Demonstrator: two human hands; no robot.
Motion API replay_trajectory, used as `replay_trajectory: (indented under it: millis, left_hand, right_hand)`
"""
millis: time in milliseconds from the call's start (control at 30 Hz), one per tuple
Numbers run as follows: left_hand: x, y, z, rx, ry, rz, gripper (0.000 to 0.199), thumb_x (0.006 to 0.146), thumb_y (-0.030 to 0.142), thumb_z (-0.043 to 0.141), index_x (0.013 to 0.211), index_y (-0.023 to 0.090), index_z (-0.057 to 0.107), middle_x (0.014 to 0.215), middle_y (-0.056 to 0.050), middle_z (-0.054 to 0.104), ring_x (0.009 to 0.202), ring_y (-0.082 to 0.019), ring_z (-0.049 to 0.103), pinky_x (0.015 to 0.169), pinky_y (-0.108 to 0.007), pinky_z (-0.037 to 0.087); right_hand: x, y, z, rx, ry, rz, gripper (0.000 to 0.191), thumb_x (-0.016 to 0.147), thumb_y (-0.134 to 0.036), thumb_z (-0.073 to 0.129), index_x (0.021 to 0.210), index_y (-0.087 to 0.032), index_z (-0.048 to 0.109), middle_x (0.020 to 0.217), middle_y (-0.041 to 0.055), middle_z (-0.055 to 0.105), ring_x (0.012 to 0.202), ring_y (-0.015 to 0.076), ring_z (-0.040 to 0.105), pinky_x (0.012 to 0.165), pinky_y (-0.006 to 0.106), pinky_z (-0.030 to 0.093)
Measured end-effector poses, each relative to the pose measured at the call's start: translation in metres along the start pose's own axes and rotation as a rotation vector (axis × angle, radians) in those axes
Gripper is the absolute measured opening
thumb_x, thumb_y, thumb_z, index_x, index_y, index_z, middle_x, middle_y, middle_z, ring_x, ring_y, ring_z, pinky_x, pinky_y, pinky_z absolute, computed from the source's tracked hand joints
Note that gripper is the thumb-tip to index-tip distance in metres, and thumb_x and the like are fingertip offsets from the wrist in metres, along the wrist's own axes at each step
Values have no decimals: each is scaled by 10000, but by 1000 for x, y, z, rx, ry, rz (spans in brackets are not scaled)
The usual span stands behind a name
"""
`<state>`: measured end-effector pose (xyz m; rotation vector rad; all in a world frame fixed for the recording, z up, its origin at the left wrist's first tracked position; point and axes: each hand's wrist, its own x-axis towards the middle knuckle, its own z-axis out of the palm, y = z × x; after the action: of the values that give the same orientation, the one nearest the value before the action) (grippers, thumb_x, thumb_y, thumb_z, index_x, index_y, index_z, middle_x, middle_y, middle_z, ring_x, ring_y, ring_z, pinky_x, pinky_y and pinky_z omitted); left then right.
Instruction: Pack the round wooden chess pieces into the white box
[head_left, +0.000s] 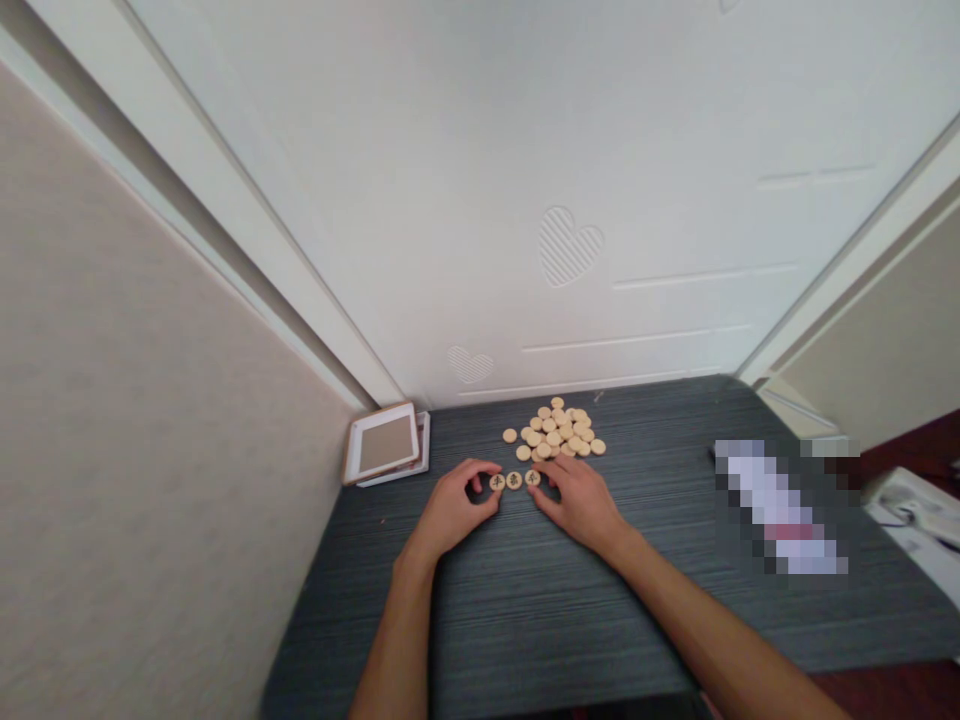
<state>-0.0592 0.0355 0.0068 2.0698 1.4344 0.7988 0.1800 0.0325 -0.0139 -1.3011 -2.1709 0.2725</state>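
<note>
Three round wooden Chinese chess pieces with dark characters lie side by side on the dark table (510,610). Thumb and fingers of my left hand (457,505) close around the left chess piece (497,482). The middle chess piece (514,480) sits between my hands. At the other end, my right hand (579,500) pinches the right chess piece (532,478) between thumb and fingers. Just beyond my right hand is a heap of chess pieces (562,430), whose visible faces look plain. One loose piece (510,436) rests left of the heap.
A shallow tray-like frame (381,442) with a wooden rim lies on a white object at the table's back left. On the right is a blurred-out pale object (776,510). A white panel with embossed hearts (566,245) rises behind the table; a wall (150,400) stands left.
</note>
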Motion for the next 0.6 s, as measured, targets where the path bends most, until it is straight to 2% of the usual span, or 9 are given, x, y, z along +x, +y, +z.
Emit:
replay_trajectory:
  millis: [133,300,433,600]
  left_hand:
    - [-1,1,0,1,-8,-7,304,824,257,658,1125,240,693,879,-20,642,774,-167,584,746,-280,486]
    - [-2,3,-2,-2,-2,-8,299,825,267,661,1122,251,693,926,-21,663,780,-166,592,760,-286,489]
    - [-1,4,-2,4,1,-17,275,874,316,628,1131,250,700,939,-30,675,775,-167,596,747,-290,491]
    - [-1,4,-2,-10,13,-28,270,913,335,589,1141,244,700,940,-35,675,776,-168,603,741,-297,491]
  right_hand:
    - [-1,0,-3,82,13,8,286,953,-375,619,1202,-245,674,935,54,686,851,208,648,818,337,516]
    - [-2,3,-7,249,87,65,263,979,-291,553,1215,-248,659,895,36,664,781,179,632,778,309,546]
    - [0,8,-6,250,136,92,334,970,-233,526,1288,-256,626,1033,70,650,818,182,643,798,320,574]
    - [3,9,-4,163,124,80,438,958,-171,505,1381,-270,564,1177,98,597,948,210,660,880,362,585]
